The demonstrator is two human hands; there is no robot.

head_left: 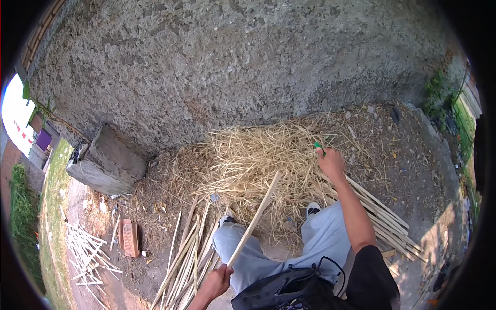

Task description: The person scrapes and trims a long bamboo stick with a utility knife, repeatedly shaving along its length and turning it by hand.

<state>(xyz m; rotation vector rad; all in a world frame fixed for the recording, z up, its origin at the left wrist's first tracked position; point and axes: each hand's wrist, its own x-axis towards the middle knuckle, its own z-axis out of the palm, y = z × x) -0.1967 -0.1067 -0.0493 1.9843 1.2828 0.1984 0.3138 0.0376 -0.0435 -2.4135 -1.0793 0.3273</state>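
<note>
My left hand (pixel 216 281) is closed around the lower end of a long, pale bamboo strip (pixel 254 219). The strip slants up and to the right, its far end above the heap of shavings. Out to the right, my right hand (pixel 331 162) grips a green-handled tool (pixel 319 146); its kind cannot be made out, and most of it is hidden by the fingers. A thick heap of straw-coloured shavings (pixel 258 155) lies between my feet and the wall. More strips (pixel 188 258) lie beside my left leg, and another bundle (pixel 380 214) rests to the right, partly behind my right forearm.
A rough grey wall (pixel 248 62) rises ahead. At left are a concrete block (pixel 111 160), a reddish brick (pixel 128 237) and a scattered pile of pale sticks (pixel 89 256). A black bag (pixel 281 289) sits at my lap. Plants (pixel 436 95) grow at the far right.
</note>
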